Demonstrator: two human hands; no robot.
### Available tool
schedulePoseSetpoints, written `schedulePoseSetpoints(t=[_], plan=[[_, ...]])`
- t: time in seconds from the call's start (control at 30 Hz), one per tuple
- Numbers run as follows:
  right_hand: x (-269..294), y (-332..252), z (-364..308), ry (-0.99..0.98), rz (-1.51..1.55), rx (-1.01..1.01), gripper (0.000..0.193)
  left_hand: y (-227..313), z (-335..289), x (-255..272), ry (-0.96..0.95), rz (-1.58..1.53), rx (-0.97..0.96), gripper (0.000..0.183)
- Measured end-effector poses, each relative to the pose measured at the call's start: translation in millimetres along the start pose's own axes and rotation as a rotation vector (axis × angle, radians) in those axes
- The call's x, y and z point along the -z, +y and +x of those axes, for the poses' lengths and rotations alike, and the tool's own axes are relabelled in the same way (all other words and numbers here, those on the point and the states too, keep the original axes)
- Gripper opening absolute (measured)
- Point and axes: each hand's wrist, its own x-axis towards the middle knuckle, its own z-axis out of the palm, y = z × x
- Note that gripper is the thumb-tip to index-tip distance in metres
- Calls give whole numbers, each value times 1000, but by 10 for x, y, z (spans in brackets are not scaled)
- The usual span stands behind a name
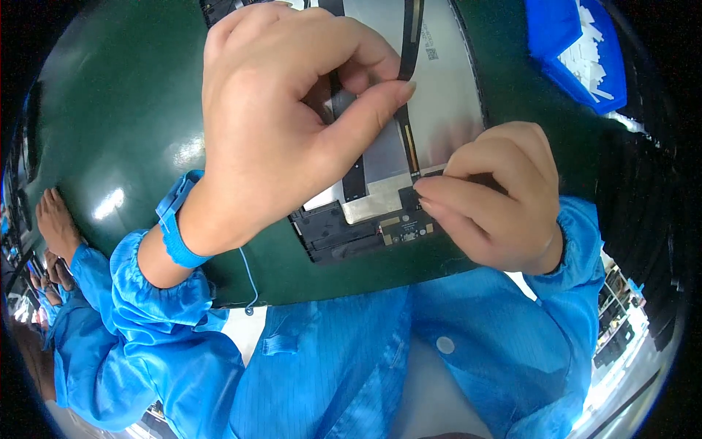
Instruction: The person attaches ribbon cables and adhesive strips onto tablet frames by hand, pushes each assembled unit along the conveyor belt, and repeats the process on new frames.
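An opened tablet-like device lies on the table, its silvery metal panel (446,95) facing up and a black lower part with a small circuit board (407,233) nearest me. A long black flat ribbon cable (411,44) runs down the panel toward that board. My left hand (270,110) is closed, pinching the cable between thumb and forefinger partway along. Closed as well, my right hand (504,194) has its thumb and fingertip at the cable's lower end, beside the board. Those fingertips hide the cable's very end. My left hand covers much of the device's left side.
The green tabletop (131,146) surrounds the device. A blue bin (545,33) with many white strips (585,55) stands at the far right. A blue wrist strap (179,227) with a thin cord circles my left wrist. Another person's hand (57,223) rests at the table's left.
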Motion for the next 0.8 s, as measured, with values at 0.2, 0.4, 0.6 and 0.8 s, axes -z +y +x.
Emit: schedulePoseSetpoints(t=[0.2,0.4,0.6,0.8], plan=[[44,-35,35,-38,7,-67,26,4,4,-2,-17,21,-26,16],[74,-31,-73,-16,1,-97,24,115,45,-64,-54,74,-56,17],[116,-2,-130,12,24,-95,26,178,93,-111,-55,74,-56,18],[176,28,-144,-15,49,-107,26,159,82,-180,-26,92,-55,19]])
